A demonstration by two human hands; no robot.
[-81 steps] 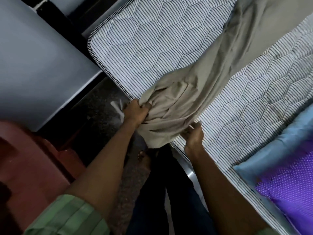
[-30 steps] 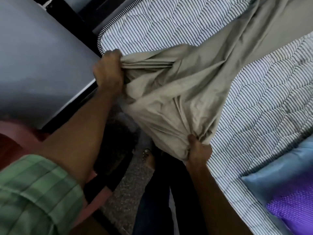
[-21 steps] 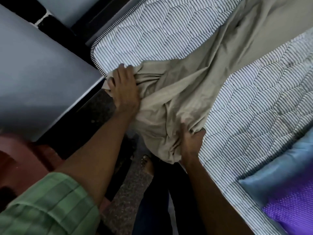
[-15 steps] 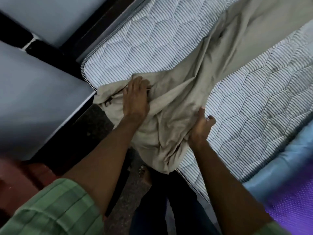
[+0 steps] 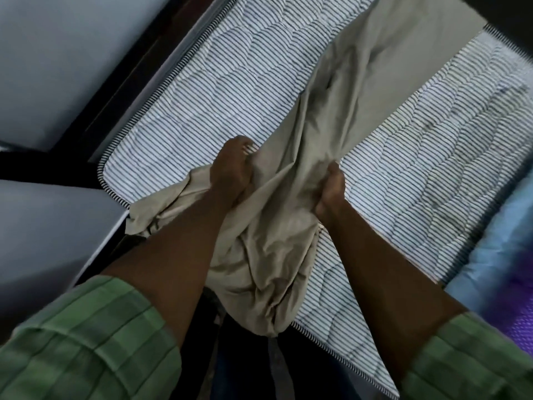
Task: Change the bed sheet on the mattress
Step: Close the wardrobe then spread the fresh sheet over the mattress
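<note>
Far left: grey panel (image 5: 43,226) beside the bed, a second grey surface (image 5: 72,67) above it, dark gap (image 5: 121,90) between them and the mattress.

Left sleeve (image 5: 86,347) was green plaid, forearm bare, reaching up and right onto the bed.

Left hand (image 5: 230,168) was on the mattress (image 5: 202,111) near its corner, knuckles up, fingers curled into the sheet (image 5: 265,226) and gripping a bunch of it. Fingertips mostly buried in fabric, so exact finger layout couldn't be told.

Sheet was beige, bunched and heavily creased between the two hands. One loose end trailed left of the left wrist, over the mattress corner toward the grey panel. The main bulk sagged over the near mattress edge, between the forearms. The rest ran as a narrow band up and right across the mattress to the top of frame. Most of the mattress was bare: white with dark pinstripes, quilted, striped piping on the edge.

Right hand (image 5: 331,189) held the sheet's right side, thumb and fingers closed around a gathered fold, fabric pulled taut above it. Right sleeve (image 5: 467,362) also green plaid.

Far right: light blue pillow (image 5: 496,255) lying against the mattress's right edge, purple item (image 5: 519,313) just beside it, blurred.
</note>
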